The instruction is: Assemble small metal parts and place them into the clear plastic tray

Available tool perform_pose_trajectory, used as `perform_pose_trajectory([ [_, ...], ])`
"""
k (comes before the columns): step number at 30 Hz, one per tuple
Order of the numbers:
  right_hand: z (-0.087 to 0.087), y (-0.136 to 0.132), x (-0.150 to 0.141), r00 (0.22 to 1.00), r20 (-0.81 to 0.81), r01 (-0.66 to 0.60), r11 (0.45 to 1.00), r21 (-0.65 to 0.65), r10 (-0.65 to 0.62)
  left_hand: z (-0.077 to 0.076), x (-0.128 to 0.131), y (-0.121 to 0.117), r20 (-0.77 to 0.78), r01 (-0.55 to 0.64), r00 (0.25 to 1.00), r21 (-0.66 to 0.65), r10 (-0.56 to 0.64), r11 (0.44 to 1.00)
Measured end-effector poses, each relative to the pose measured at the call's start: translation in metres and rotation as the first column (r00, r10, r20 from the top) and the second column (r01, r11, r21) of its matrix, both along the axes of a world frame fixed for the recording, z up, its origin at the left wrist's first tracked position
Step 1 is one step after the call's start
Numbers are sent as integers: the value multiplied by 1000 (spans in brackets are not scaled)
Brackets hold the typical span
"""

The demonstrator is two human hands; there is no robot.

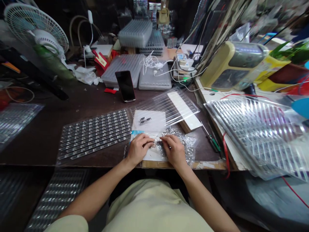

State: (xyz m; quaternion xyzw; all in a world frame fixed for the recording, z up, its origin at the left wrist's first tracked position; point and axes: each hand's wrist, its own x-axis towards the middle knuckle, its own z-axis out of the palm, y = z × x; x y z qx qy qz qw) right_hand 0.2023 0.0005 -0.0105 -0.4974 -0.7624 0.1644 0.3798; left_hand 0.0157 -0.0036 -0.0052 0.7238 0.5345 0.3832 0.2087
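Observation:
My left hand (pixel 140 149) is closed in a pinch at the front of the table, over a white sheet (pixel 154 120); what its fingertips hold is too small to make out. Close by on the right, my right hand (pixel 174 149) has its fingers pressed together at the edge of a clear plastic bag (pixel 190 145) of small shiny metal parts. Whatever sits in those fingers is hidden. Several small dark metal pieces (pixel 145 120) lie on the sheet beyond the hands. Left of my left hand is a clear tray (pixel 95 133) filled with rows of dark metal pieces.
A clear ribbed tray (pixel 159 100) lies behind the sheet, with a white strip (pixel 184 109) across it. A phone (pixel 125 86) leans upright further back. At right are a green-handled screwdriver (pixel 213 143) and stacked clear trays (pixel 258 129). A fan (pixel 36 27) stands back left.

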Motion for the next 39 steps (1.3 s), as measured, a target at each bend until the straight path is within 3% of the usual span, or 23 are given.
perform_pose_trajectory([
  [5, 7, -3, -18, 993, 111, -45, 998, -48, 51, 6, -39, 3, -178, -268, 942, 114, 285, 957],
  [11, -1, -2, -36, 977, 211, -29, 999, -21, 33, 0, -77, -15, -304, -393, 847, 195, 436, 899],
  [15, -4, -2, -38, 975, 221, -35, 999, -14, 38, 9, -79, -13, -318, -372, 851, 198, 418, 907],
  [22, -6, -1, -43, 966, 257, -19, 1000, 12, 16, 19, -45, 56, -334, -187, 912, 179, 238, 966],
  [26, -3, 0, -40, 961, 275, -15, 1000, 16, 10, 18, -37, 73, -345, -169, 912, 174, 221, 970],
  [29, 3, -1, -24, 950, 308, 52, 998, 26, -57, 23, -43, 64, -274, -188, 937, 131, 218, 973],
  [32, 6, -2, -4, 913, 404, 47, 998, 29, -54, 26, -51, 44, -87, -188, 979, -23, 186, 982],
  [36, 4, -5, 6, 891, 453, 14, 1000, -10, -8, 18, -49, 17, 266, 2, 961, -272, 73, 962],
  [39, 2, -4, 3, 924, 382, 47, 999, -26, -34, 9, -41, 3, 327, 63, 944, -316, 46, 947],
])
